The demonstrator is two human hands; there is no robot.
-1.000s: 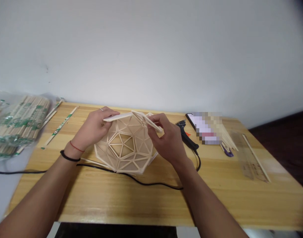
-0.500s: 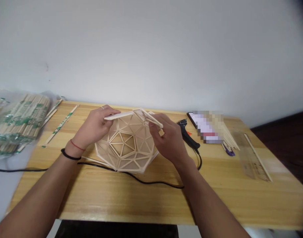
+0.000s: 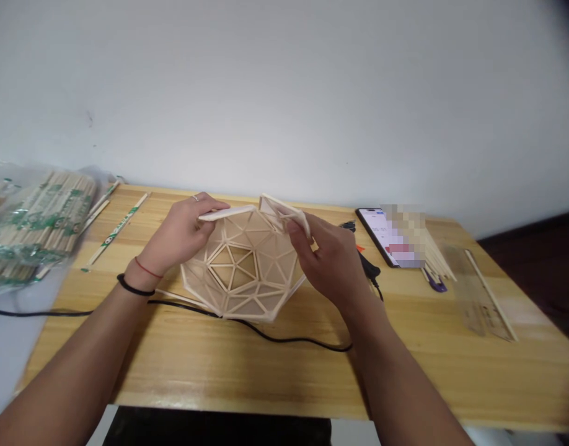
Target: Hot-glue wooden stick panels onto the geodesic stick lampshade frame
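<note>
Wooden dome [image 3: 240, 272] tilted up (slightly), hands higher

the dome [image 3: 240, 269] at centre frame, under my left hand [image 3: 182, 235] and my right hand [image 3: 333, 263], is pale raw wood, thin matt sticks with a dry unvarnished look. the table [image 3: 405, 359] beneath is yellow wood with visible grain and a soft varnished sheen. the cable [image 3: 284, 337] across it is smooth black rubbery plastic. at the left edge the chopstick bundle [image 3: 33, 226] sits in glossy clear wrap. the phone [image 3: 382, 229] at right has a shiny glass face.
</note>
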